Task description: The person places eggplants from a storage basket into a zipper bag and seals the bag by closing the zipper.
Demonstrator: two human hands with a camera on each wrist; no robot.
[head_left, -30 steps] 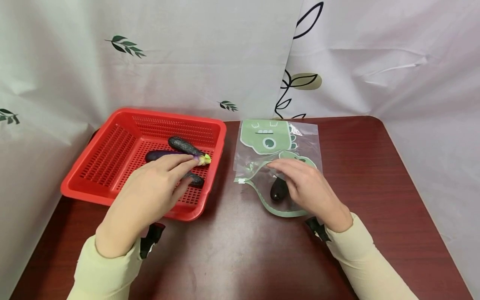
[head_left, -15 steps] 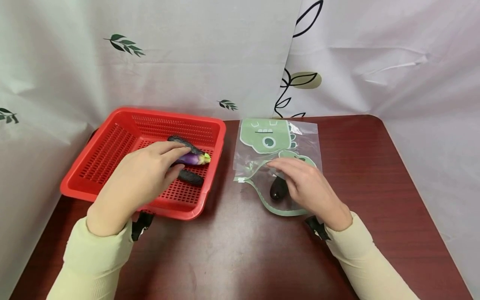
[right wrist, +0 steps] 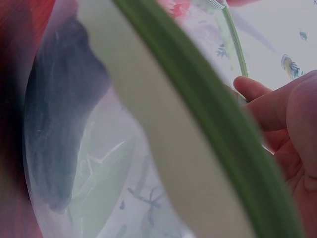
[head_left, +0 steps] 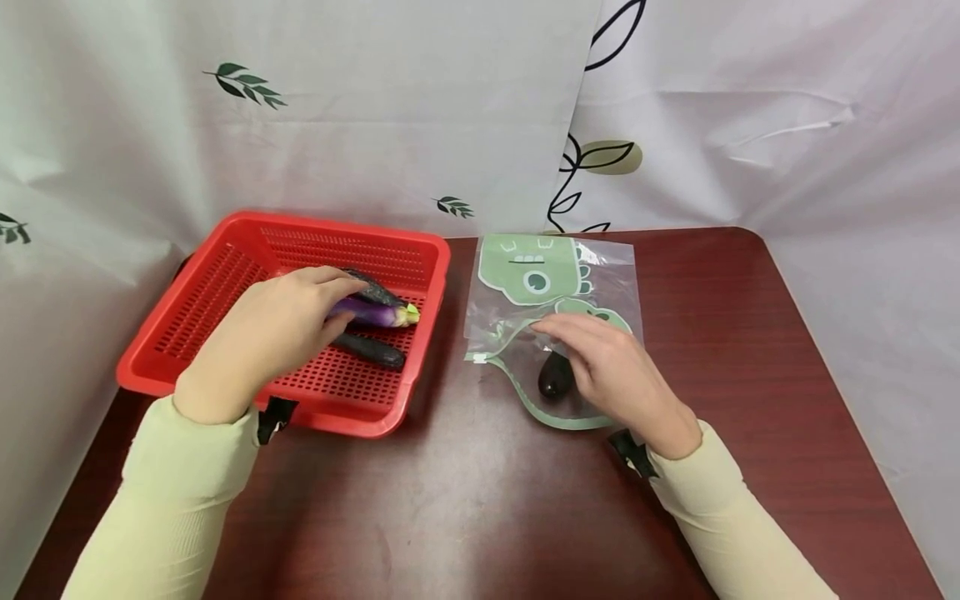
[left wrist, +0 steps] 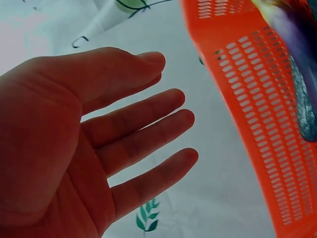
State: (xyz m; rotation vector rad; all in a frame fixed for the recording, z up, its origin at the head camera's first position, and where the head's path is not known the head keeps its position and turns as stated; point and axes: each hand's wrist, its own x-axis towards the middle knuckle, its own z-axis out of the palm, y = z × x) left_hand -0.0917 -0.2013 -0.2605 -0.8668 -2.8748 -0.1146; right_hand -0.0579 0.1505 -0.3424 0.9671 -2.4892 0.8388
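My left hand hovers over the red basket, fingers loosely bent and holding nothing. In the left wrist view its palm and spread fingers show beside the basket wall. Under the fingertips lies a purple eggplant with a pale green-yellow stem end. Dark, rough-skinned long vegetables lie on either side of it, one nearer and one farther. My right hand pinches the far edge of a clear zip bag's mouth, which gapes toward me. Inside sits a dark, glossy long vegetable, partly hidden by the hand.
The bag carries a green cartoon print, and a white slider sits at its left corner. Everything stands on a dark red-brown table. A white leaf-patterned cloth hangs behind and at both sides.
My left hand has drawn back leftward from the eggplant's stem end, uncovering more of the eggplant and the nearer dark vegetable. My right hand stays at the bag's mouth.
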